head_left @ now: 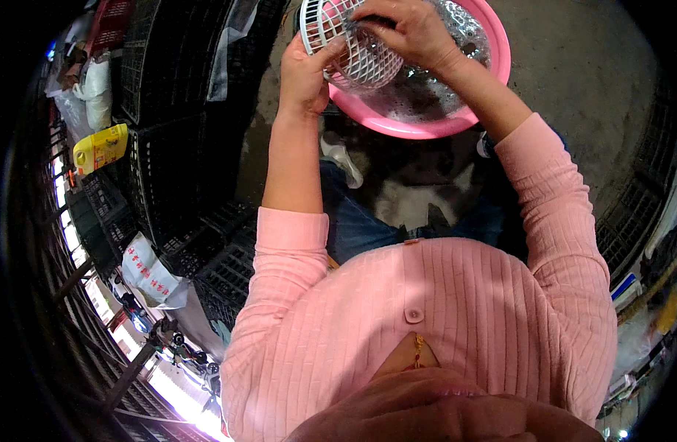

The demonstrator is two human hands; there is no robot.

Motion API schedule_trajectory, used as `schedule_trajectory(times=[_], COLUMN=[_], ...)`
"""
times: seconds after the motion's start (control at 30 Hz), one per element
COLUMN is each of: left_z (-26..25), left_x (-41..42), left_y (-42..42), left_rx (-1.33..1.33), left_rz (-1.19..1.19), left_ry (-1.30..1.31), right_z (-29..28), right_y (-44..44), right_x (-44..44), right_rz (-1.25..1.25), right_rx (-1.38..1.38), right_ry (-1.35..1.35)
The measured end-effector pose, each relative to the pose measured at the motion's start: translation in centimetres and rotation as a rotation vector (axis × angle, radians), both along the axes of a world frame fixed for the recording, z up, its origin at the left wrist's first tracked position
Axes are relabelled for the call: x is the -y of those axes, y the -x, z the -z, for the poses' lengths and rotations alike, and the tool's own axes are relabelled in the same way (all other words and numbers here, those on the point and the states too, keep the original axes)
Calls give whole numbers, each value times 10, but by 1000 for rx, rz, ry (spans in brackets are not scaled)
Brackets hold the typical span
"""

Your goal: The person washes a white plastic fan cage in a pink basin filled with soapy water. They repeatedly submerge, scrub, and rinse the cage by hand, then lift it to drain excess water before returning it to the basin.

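Note:
A white plastic mesh basket [366, 61] is tilted over the left part of a pink plastic basin [501, 44]. My left hand [311, 77] grips it from the left, with the thumb across its open side. At its upper right, my right hand [413, 33] has its fingers pinched around a small dark item [354, 25], too blurred to name surely. That hand's fingertips touch or nearly touch the basket's lattice. Foamy, greyish water [416, 99] lies in the basin below both hands. Part of the basin is hidden behind the basket and my right forearm.
Black plastic crates [167, 171] are stacked at my left. A yellow jug [101, 148] and a white sack bearing red writing [153, 271] are by them. More dark crates [631, 204] line the right. Wet concrete floor [570, 72] surrounds the basin; my shoe [343, 157] is just below it.

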State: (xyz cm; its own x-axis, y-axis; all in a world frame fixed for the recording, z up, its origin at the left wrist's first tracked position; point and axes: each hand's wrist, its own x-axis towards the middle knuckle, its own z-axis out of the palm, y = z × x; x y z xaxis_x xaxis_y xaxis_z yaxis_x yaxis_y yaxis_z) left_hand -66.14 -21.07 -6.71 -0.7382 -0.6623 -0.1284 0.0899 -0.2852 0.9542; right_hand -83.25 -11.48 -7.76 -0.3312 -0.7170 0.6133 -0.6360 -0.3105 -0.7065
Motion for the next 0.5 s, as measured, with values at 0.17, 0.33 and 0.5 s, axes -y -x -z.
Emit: schedule_trajectory(times=[0.17,0.33,0.5], left_z=[2,0,-4], left_x=[-5,-5,-8], left_y=[0,2,0], left_rx=[-28,-24,-25], left_rz=[10,-22,-20], left_ry=[24,30,41], right_z=[-5,-6,-4], right_y=[-1,-4,-1], right_x=[-3,-5,-5], right_rz=[102,27,98], right_rx=[60,-51,74], right_ry=[-110,17,-113])
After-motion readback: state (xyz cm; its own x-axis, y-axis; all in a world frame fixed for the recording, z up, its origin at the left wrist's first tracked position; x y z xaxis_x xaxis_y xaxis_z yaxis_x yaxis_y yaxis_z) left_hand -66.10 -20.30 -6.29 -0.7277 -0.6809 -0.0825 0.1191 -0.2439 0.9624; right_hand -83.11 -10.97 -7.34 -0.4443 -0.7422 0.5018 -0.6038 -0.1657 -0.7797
